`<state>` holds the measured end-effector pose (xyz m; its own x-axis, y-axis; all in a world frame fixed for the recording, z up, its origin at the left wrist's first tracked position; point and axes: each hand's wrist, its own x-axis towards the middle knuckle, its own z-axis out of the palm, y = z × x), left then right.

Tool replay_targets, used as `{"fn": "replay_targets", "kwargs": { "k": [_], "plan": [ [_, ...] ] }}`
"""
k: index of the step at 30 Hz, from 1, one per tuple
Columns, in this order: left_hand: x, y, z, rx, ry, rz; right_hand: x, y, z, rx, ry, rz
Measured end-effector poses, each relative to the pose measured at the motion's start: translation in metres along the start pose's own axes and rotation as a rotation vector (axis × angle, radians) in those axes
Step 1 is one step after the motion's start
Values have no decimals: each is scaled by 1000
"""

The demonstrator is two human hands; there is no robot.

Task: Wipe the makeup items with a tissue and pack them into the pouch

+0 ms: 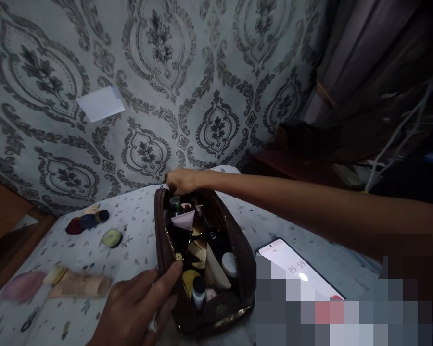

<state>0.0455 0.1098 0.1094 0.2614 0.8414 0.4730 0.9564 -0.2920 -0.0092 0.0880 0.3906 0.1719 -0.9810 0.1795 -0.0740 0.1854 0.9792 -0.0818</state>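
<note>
A dark brown makeup bag (245, 288) lies unzipped on the patterned cloth, its gold zip teeth parted. Inside are packed tubes, jars and bottles, among them a white-lidded jar (229, 264), a pale pink tube (184, 220) and a green-topped container (174, 205). My left hand (140, 302) is at the bag's near left edge, its index fingertip on the rim by the gold zip pull (179, 257), other fingers bent against the outer side. Reaching across from the right, my right hand (182, 181) is closed at the bag's far end; its fingertips are partly hidden.
A phone (288, 262) showing a timer lies right of the bag. Leftward are a beige tube (79, 284), a pink oval item (23, 287), a small round jar (111, 237) and a dark blue bottle (90, 219). A damask-patterned wall (216, 129) stands behind.
</note>
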Motion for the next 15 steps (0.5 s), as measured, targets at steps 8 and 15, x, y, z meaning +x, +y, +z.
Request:
{"fn": "replay_targets", "kwargs": {
  "k": [8, 15],
  "plan": [
    [2, 2, -3, 42, 20, 6, -44, -19, 1, 213, 414, -281],
    [-3, 5, 0, 112, 62, -47, -42, -27, 6, 27, 266, -503]
  ]
}}
